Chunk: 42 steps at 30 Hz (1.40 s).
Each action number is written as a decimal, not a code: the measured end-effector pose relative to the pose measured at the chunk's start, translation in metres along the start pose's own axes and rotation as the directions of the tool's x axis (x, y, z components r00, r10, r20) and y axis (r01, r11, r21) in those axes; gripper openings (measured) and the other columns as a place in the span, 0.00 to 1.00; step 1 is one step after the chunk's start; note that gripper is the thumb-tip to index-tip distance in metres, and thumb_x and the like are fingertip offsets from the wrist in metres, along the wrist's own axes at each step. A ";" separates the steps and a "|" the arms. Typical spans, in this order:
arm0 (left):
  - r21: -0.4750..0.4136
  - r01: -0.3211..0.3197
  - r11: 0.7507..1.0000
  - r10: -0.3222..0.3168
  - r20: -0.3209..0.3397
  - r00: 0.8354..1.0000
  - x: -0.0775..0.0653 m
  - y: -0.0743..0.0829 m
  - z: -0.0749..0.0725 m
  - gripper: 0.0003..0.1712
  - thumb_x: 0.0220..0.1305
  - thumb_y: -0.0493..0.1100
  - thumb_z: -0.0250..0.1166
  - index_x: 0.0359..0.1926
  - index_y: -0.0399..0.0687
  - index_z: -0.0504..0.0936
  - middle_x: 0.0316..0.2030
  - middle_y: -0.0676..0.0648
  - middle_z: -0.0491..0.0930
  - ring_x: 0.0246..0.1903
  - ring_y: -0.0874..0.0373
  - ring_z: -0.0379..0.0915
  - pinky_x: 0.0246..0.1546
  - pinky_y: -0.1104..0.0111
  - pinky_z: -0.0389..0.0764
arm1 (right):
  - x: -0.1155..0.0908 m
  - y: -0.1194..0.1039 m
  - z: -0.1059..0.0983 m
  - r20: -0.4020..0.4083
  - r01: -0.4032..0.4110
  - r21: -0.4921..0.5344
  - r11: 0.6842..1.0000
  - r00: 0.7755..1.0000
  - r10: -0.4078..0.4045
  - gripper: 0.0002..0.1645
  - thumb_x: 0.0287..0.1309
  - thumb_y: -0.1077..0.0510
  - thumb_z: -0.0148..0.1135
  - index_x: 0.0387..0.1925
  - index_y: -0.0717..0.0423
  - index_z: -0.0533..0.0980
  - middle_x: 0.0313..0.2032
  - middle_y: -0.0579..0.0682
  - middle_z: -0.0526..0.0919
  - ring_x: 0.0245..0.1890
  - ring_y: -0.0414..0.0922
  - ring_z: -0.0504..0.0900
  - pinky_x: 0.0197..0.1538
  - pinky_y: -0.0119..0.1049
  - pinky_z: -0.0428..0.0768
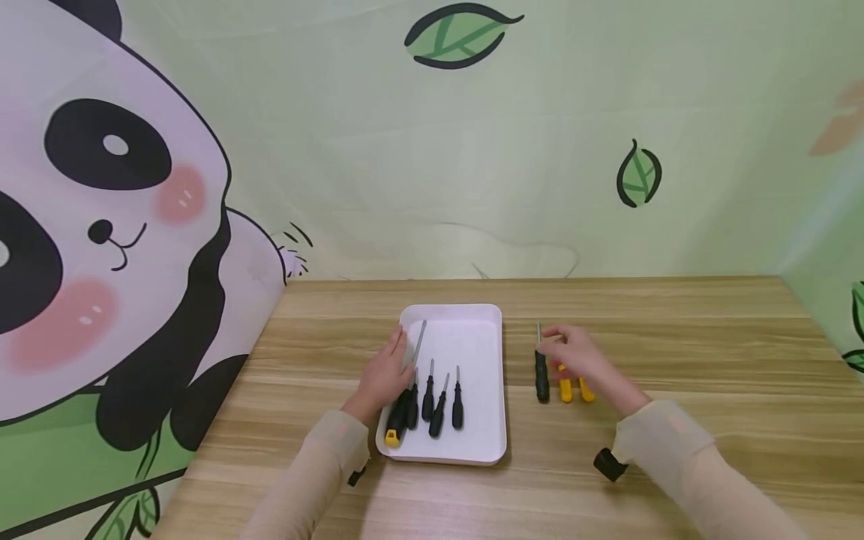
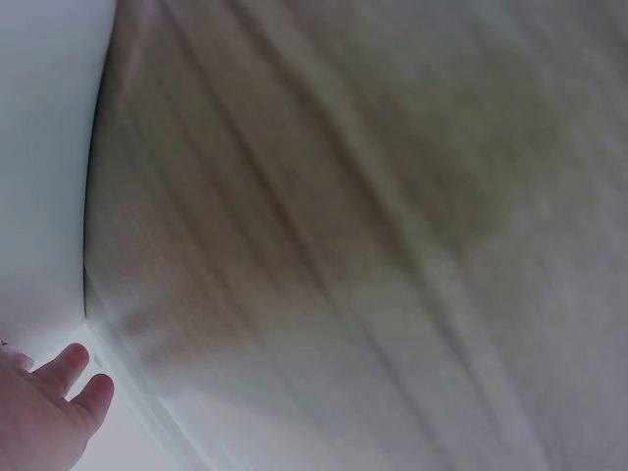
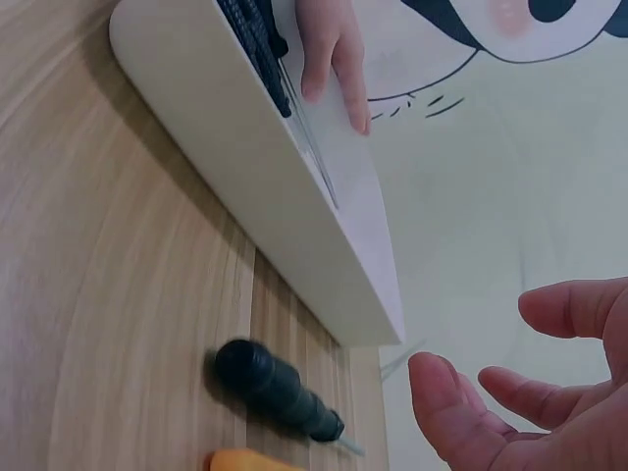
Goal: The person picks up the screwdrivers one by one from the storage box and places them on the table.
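A white tray (image 1: 479, 341) holds several black-handled screwdrivers, among them a long one with a yellow butt end (image 1: 398, 416) along its left side. My left hand (image 1: 386, 375) rests at the tray's left rim with its fingers extended. To the right of the tray, a black screwdriver (image 1: 542, 382) lies on the wooden table, its shaft pointing away from me. Just above it hovers my right hand (image 1: 577, 354); in the right wrist view a gap separates thumb and fingers, with nothing held. That hand partly hides two yellow-handled tools (image 1: 565, 388) beside the black screwdriver.
The wooden table (image 1: 709, 360) runs back to a wall cloth (image 1: 540, 187) printed with a panda and leaves. In the right wrist view the tray's side wall (image 3: 226, 167) rises between the black screwdriver and the left hand.
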<state>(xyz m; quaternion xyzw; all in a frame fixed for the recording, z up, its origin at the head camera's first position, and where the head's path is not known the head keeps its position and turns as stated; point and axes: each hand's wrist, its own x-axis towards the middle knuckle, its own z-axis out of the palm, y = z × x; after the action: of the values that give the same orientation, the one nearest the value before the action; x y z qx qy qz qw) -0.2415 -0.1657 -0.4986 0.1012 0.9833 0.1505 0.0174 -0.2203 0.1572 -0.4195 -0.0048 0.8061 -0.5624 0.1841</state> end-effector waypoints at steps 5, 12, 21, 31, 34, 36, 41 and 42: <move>0.003 -0.002 1.000 0.002 -0.002 1.000 0.001 -0.001 0.000 0.36 0.62 0.47 0.50 0.67 0.40 0.48 0.69 0.46 0.42 0.61 0.47 0.58 0.56 0.57 0.65 | -0.001 -0.004 0.007 0.024 -0.010 0.031 0.999 1.000 0.009 0.28 0.57 0.56 0.51 0.56 0.67 0.60 0.41 0.62 0.71 0.30 0.47 0.76 0.33 0.39 0.80; -0.001 0.009 1.000 -0.009 0.010 1.000 0.002 -0.001 0.001 0.37 0.62 0.48 0.49 0.67 0.42 0.47 0.69 0.47 0.41 0.62 0.49 0.55 0.58 0.58 0.63 | 0.001 -0.005 0.018 0.082 -0.009 0.099 0.995 0.997 0.001 0.28 0.59 0.57 0.48 0.57 0.68 0.58 0.41 0.60 0.68 0.27 0.43 0.74 0.33 0.39 0.80; 0.000 0.008 1.000 -0.008 0.004 1.000 0.001 -0.001 0.002 0.36 0.62 0.48 0.49 0.67 0.42 0.47 0.69 0.47 0.41 0.62 0.49 0.55 0.58 0.58 0.63 | 0.002 -0.007 0.039 0.139 -0.038 0.144 0.989 0.990 0.018 0.28 0.58 0.58 0.50 0.57 0.68 0.58 0.38 0.57 0.72 0.27 0.42 0.75 0.32 0.37 0.80; -0.003 0.010 1.000 -0.009 0.010 1.000 0.000 0.000 0.001 0.36 0.62 0.47 0.49 0.67 0.42 0.47 0.69 0.47 0.41 0.62 0.49 0.56 0.58 0.58 0.63 | 0.005 -0.011 0.065 0.171 -0.059 0.160 0.985 0.985 0.031 0.27 0.56 0.59 0.52 0.55 0.68 0.60 0.41 0.62 0.71 0.27 0.45 0.77 0.30 0.37 0.80; -0.006 0.008 1.000 -0.008 0.009 1.000 0.000 0.000 0.001 0.36 0.62 0.47 0.49 0.67 0.41 0.48 0.69 0.46 0.42 0.61 0.48 0.57 0.57 0.57 0.64 | 0.007 -0.012 0.072 0.166 -0.082 0.152 0.985 0.984 0.056 0.27 0.56 0.59 0.53 0.55 0.66 0.61 0.43 0.64 0.72 0.28 0.47 0.77 0.29 0.35 0.80; -0.006 0.007 1.000 -0.007 0.009 1.000 0.000 0.000 0.001 0.36 0.62 0.47 0.49 0.67 0.41 0.48 0.69 0.46 0.42 0.61 0.48 0.57 0.57 0.57 0.64 | 0.008 -0.013 0.076 0.165 -0.090 0.144 0.985 0.984 0.065 0.26 0.56 0.58 0.53 0.54 0.66 0.61 0.43 0.64 0.73 0.29 0.49 0.78 0.28 0.35 0.80; -0.013 0.012 1.000 -0.012 0.009 1.000 0.001 -0.001 0.001 0.36 0.62 0.47 0.49 0.67 0.42 0.47 0.69 0.47 0.41 0.62 0.49 0.56 0.59 0.58 0.62 | 0.012 -0.014 0.087 0.163 -0.112 0.142 0.984 0.983 0.088 0.26 0.56 0.59 0.54 0.54 0.65 0.62 0.42 0.64 0.74 0.32 0.53 0.78 0.28 0.35 0.80; -0.016 0.011 1.000 -0.010 0.007 1.000 0.001 -0.001 0.001 0.36 0.62 0.47 0.49 0.67 0.42 0.47 0.69 0.47 0.41 0.62 0.48 0.56 0.58 0.58 0.62 | 0.013 -0.014 0.089 0.163 -0.114 0.142 0.983 0.982 0.091 0.26 0.55 0.59 0.54 0.54 0.65 0.62 0.43 0.64 0.74 0.33 0.53 0.79 0.28 0.36 0.80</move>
<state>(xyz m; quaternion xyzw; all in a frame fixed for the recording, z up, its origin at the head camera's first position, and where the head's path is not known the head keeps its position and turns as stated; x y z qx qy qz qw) -0.2427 -0.1662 -0.5000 0.0964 0.9825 0.1580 0.0223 -0.2085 0.0689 -0.4369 0.0068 0.7434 -0.6096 0.2751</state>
